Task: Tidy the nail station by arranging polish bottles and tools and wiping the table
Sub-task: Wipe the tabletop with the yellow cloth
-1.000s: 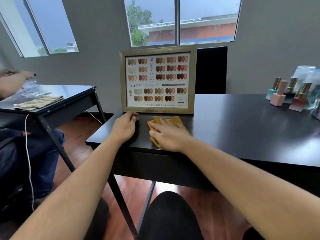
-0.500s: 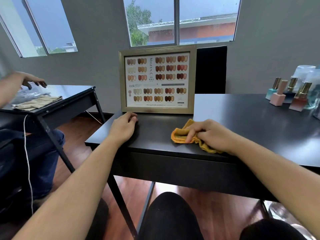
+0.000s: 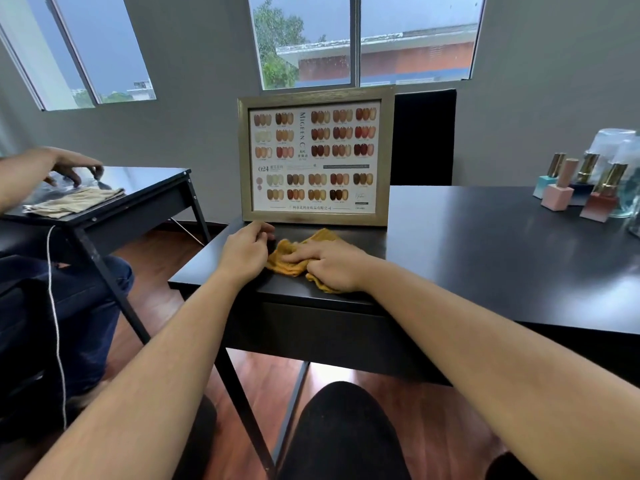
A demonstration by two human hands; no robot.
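My right hand (image 3: pixel 329 263) presses a crumpled orange cloth (image 3: pixel 294 252) flat onto the black table (image 3: pixel 485 265), near its front left corner. My left hand (image 3: pixel 247 249) rests on the tabletop just left of the cloth, fingers curled, touching its edge. A framed nail colour chart (image 3: pixel 315 157) stands upright right behind both hands. Several polish bottles (image 3: pixel 575 190) with gold and pink caps stand grouped at the far right of the table.
Clear glass jars (image 3: pixel 620 157) stand behind the bottles at the right edge. A second black table (image 3: pixel 138 199) to the left holds a beige cloth (image 3: pixel 74 200), with another person's hand (image 3: pixel 69 166) over it. A dark chair back (image 3: pixel 424 136) stands behind my table.
My right hand has dragged the orange cloth from the middle front of the table back left, up against my left hand. The left hand stayed put.
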